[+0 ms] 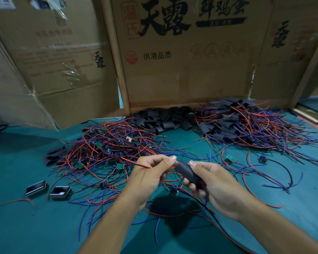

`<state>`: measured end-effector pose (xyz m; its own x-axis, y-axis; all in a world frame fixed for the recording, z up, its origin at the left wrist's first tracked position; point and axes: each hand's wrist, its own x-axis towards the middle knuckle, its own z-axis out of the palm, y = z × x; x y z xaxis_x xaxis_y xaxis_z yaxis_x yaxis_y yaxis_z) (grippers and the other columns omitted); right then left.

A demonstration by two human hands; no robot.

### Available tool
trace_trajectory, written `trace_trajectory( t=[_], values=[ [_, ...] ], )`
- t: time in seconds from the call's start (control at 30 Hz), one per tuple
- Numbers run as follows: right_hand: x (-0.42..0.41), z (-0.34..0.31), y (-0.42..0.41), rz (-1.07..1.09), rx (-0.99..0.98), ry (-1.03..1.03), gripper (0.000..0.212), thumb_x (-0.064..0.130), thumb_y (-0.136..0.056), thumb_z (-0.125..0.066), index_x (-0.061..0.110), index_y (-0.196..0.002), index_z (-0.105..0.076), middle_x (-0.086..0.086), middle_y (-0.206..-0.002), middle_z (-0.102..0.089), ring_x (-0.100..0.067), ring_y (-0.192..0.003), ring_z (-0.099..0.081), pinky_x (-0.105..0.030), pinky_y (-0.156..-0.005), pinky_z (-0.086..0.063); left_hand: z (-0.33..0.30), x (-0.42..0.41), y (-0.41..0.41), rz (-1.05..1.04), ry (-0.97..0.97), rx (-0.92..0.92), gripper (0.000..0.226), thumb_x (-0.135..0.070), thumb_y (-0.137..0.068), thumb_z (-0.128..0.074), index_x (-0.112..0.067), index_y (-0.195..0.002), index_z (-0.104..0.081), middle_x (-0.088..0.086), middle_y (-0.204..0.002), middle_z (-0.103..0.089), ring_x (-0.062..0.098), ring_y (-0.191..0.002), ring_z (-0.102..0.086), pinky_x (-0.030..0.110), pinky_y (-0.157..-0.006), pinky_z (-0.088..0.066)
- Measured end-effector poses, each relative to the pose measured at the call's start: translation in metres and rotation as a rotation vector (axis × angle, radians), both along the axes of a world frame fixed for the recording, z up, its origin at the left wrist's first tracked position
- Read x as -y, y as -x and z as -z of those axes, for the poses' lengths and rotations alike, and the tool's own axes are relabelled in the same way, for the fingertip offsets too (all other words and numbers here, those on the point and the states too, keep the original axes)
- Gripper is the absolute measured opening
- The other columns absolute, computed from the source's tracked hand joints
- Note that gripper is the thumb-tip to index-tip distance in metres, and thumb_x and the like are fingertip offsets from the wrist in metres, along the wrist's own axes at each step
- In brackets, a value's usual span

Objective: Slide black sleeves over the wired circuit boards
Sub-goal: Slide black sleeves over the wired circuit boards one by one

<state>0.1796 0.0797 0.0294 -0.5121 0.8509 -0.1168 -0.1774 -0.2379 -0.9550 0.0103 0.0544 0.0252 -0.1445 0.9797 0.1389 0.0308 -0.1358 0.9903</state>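
Note:
My right hand (207, 182) grips a black sleeve (188, 173) between thumb and fingers, above the green table. My left hand (151, 173) pinches red and black wires (136, 163) right at the sleeve's open end; the board on those wires is hidden by my fingers. More wires hang below my right hand. A heap of bare wired circuit boards (108, 149) lies to the left. Loose black sleeves (163, 118) are piled at the back centre. A heap of sleeved boards with wires (250, 123) lies at the back right.
Cardboard sheets (182, 61) stand as a wall behind the piles. Two small black rectangular frames (48, 189) lie at the left on the green table (292, 195). Stray boards (230, 158) and loose red and blue wires are scattered around my hands.

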Motion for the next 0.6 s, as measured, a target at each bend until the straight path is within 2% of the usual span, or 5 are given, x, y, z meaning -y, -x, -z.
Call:
trace_trajectory(
  t=[0.17, 0.33, 0.4, 0.5, 0.6],
  values=[
    [0.002, -0.001, -0.001, -0.066, 0.058, -0.135, 0.025, 0.023, -0.095, -0.056, 0.018, -0.078, -0.074, -0.003, -0.067, -0.055, -0.005, -0.049, -0.039, -0.011, -0.041, -0.03, 0.001, 0.002, -0.002, 0.087, -0.024, -0.063, 0.026, -0.036, -0.087, -0.071, -0.017, -0.07, -0.075, 0.006, -0.061, -0.049, 0.012, -0.055, -0.039, 0.02, -0.051, -0.03],
    [-0.008, -0.007, -0.011, 0.03, 0.138, -0.188, 0.016, 0.015, -0.095, -0.058, 0.007, -0.088, -0.069, -0.004, -0.067, -0.057, -0.006, -0.05, -0.042, -0.013, -0.041, -0.031, 0.007, -0.006, 0.003, -0.024, -0.1, 0.009, 0.028, -0.038, -0.084, -0.067, -0.012, -0.083, -0.074, -0.006, -0.064, -0.053, 0.005, -0.056, -0.043, 0.016, -0.052, -0.033],
    [-0.022, -0.017, -0.021, 0.081, 0.184, -0.236, 0.016, 0.015, -0.095, -0.057, 0.002, -0.094, -0.066, -0.004, -0.068, -0.059, -0.007, -0.051, -0.045, -0.015, -0.041, -0.034, 0.011, -0.009, 0.009, -0.064, -0.171, -0.151, 0.027, -0.039, -0.086, -0.066, -0.014, -0.083, -0.071, -0.009, -0.067, -0.057, 0.002, -0.062, -0.047, 0.017, -0.059, -0.038],
    [-0.06, -0.043, -0.035, 0.161, 0.296, -0.331, 0.012, 0.02, -0.094, -0.061, 0.009, -0.097, -0.064, -0.002, -0.071, -0.068, -0.008, -0.054, -0.054, -0.02, -0.043, -0.039, 0.025, -0.01, 0.018, -0.111, -0.175, -0.554, 0.033, -0.058, -0.084, -0.06, -0.026, -0.083, -0.066, -0.013, -0.061, -0.048, 0.003, -0.058, -0.043, 0.028, -0.059, -0.037],
    [-0.124, -0.07, -0.047, 0.318, 0.398, -0.402, 0.012, 0.023, -0.095, -0.062, 0.011, -0.09, -0.061, -0.003, -0.072, -0.068, -0.006, -0.052, -0.055, -0.02, -0.042, -0.039, 0.034, -0.012, 0.022, -0.195, -0.21, -1.004, 0.033, -0.064, -0.088, -0.049, -0.034, -0.081, -0.06, -0.025, -0.066, -0.053, -0.003, -0.059, -0.047, 0.016, -0.054, -0.031]
  ],
)
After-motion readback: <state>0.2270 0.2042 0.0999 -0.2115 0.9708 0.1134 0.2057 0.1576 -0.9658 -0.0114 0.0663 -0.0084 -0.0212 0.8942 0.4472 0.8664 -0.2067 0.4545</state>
